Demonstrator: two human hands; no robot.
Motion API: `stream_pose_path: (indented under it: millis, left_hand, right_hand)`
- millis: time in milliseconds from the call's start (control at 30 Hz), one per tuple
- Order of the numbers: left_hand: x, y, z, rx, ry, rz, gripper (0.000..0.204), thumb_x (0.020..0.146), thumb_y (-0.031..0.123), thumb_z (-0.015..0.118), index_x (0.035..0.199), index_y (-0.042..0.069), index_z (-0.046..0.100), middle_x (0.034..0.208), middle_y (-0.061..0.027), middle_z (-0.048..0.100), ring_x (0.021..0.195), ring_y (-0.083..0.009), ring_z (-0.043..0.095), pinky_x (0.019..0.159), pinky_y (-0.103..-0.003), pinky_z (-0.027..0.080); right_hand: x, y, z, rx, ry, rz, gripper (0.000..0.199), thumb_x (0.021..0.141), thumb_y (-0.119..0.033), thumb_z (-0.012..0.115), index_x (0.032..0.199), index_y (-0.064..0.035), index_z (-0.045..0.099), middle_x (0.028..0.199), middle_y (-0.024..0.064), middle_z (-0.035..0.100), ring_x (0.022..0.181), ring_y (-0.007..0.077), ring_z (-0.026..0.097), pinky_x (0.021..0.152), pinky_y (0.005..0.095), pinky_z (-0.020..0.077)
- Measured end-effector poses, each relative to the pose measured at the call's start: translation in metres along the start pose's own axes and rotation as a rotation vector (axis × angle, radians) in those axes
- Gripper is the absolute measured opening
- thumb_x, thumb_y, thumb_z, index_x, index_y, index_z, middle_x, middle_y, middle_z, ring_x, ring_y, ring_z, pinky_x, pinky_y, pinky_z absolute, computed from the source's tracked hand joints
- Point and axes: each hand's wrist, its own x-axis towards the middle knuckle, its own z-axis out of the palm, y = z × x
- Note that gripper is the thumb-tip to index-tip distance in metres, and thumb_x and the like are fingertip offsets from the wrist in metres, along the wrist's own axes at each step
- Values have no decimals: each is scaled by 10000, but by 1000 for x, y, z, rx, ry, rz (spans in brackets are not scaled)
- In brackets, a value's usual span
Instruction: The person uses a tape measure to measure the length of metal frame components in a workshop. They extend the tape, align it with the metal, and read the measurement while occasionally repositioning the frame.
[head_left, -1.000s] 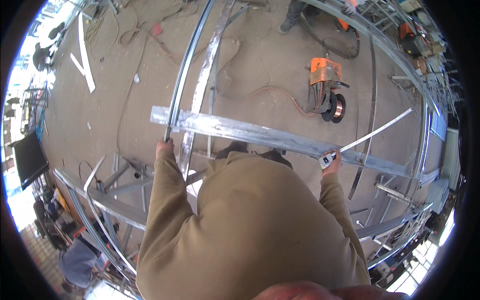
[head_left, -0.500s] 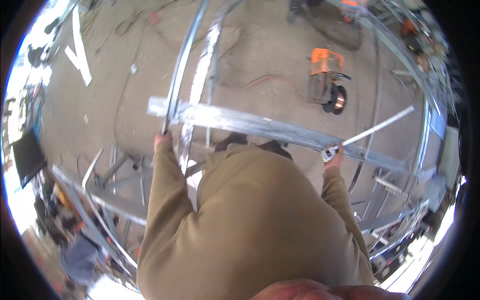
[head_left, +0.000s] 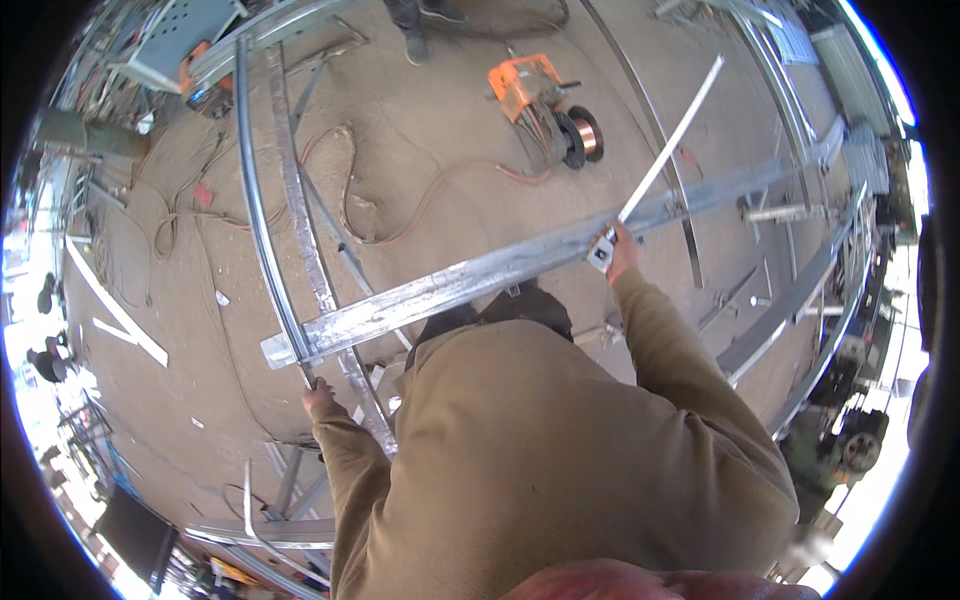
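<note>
My right hand [head_left: 623, 256] is closed around a tape measure [head_left: 601, 252], its pale blade [head_left: 672, 138] run out stiffly away from me. The tape's case sits beside the near edge of a broad grey metal beam [head_left: 440, 288], which crosses in front of my waist. My left hand [head_left: 319, 394] is closed on the near end of a long narrow metal tube [head_left: 256, 190]. That tube lies across the beam's left end and stretches away from me. Alongside it runs a dull silver metal strip [head_left: 300, 215], which passes under the beam.
An orange wire-feed machine [head_left: 525, 85] with a copper wire spool [head_left: 588, 135] stands on the floor ahead. A reddish hose [head_left: 430, 195] snakes across the floor. Another person's shoe [head_left: 416, 48] shows at the far edge. Metal frames [head_left: 800, 300] line the right side.
My view has turned, so the beam now slants up to the right. Both hands keep their holds on the tube and tape measure. The blade now points more steeply away from me.
</note>
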Motion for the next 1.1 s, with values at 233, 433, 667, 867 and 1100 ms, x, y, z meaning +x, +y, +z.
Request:
stream_pose_path:
  millis: [233,433,667,867,1100]
  left_hand:
    - [-13,18,-12,172,-10,65,340,897,284,741,1075,0,683,822,-83,702,726,-225,675,641,-418,558]
    - [-117,108,21,705,480,611,542,885,505,706,1142,29,679,1056,-189,710,968,-406,684,803,-526,553]
    - [-288,251,238,312,-1028,988,459,1046,199,599,1415,-55,501,1333,-180,601,1233,-258,583,1052,-368,467]
    - [-429,286,367,257,-1418,459,616,1112,369,453,1583,7,292,1477,-146,508,1337,-249,515,1072,-382,461]
    - [-474,244,425,434,-1402,386,444,1109,342,468,1450,59,487,1330,-99,590,1163,-208,608,995,-365,503]
  right_hand:
    - [-16,-6,17,16,31,-44,202,992,-299,611,990,-97,597,782,70,625,664,210,650,608,393,568]
    - [-26,-1,21,92,128,-132,199,1012,-262,601,1046,-69,629,809,68,640,669,191,640,565,353,511]
    - [-44,-1,18,7,133,-187,295,1038,-317,558,1086,-34,626,840,95,695,667,205,670,616,382,539]
    - [-94,8,-7,-379,232,-297,401,1063,-412,497,1189,-43,587,822,206,724,768,432,713,702,497,558]
    - [-91,1,-27,52,423,-93,345,1065,-339,492,1119,0,532,951,285,704,930,482,687,823,515,539]
